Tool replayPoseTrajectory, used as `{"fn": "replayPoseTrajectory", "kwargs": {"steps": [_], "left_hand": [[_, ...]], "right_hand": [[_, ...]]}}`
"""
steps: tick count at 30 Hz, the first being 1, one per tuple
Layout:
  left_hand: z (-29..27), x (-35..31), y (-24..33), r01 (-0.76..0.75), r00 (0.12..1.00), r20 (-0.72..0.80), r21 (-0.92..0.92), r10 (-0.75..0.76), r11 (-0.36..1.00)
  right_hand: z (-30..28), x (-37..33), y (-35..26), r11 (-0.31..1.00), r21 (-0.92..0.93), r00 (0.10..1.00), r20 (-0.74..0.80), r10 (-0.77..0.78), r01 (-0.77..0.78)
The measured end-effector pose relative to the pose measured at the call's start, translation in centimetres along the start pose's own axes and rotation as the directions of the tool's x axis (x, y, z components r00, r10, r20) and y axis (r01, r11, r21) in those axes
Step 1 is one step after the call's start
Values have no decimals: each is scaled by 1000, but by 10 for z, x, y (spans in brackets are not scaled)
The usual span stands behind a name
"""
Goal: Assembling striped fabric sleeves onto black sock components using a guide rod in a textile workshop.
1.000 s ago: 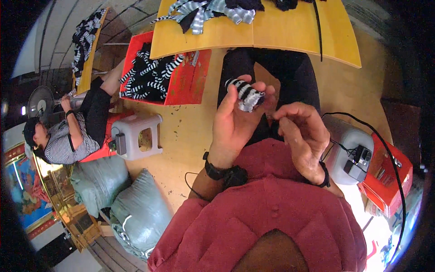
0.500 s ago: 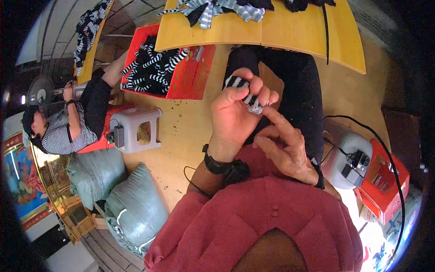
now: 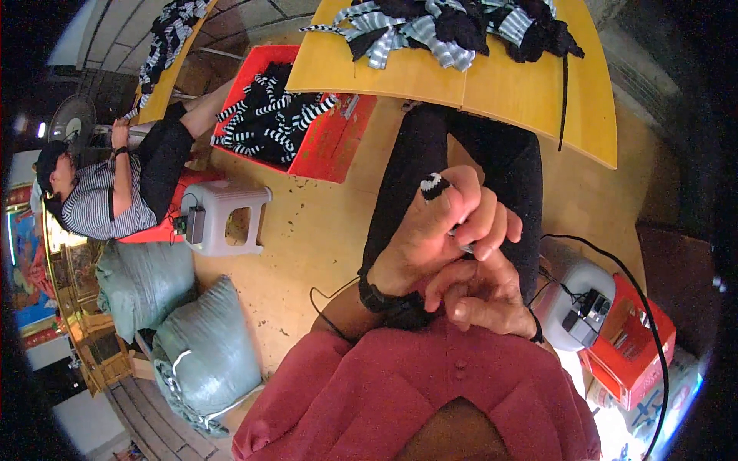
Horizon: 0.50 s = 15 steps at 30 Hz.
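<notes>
Striped knit piece (image 3: 434,186) is gripped mid-frame by left hand (image 3: 434,238), fingers curled; right hand (image 3: 488,296) half-bent, hold unclear; completion can't be judged, fabric pile (image 3: 461,31) unhandled top-centre.

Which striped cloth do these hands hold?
The piece clasped in the left hand; other pieces lie in the red box or on the yellow table.

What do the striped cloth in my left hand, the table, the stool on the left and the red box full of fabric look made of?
Striped cloth: probably soft knit, matte, with fuzzy-looking stripes.
Table: likely wood or laminate board, smooth, yellow.
Stool: seemingly moulded plastic, pale grey, with rounded edges.
Red box: flat, thin walls; cardboard or plastic, can't tell.
</notes>
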<state>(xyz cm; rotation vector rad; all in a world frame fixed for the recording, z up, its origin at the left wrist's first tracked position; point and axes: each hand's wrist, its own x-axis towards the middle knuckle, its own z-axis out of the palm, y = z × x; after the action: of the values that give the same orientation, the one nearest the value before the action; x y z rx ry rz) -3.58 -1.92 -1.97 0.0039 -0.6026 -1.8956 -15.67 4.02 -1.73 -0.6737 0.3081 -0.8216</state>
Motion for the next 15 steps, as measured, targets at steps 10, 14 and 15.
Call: {"fn": "replayPoseTrajectory", "kwargs": {"steps": [10,14,15], "left_hand": [[22,-1,-1,51,998,-43,82,-47,995],[10,2,6,-68,975,-162,447,155,892],[9,5,18,-89,980,-150,277,134,957]], "right_hand": [[0,18,-16,922,149,854,451,258,-357],[19,13,-19,977,160,988,-31,150,-143],[18,13,-19,985,115,989,-61,135,-127]]}}
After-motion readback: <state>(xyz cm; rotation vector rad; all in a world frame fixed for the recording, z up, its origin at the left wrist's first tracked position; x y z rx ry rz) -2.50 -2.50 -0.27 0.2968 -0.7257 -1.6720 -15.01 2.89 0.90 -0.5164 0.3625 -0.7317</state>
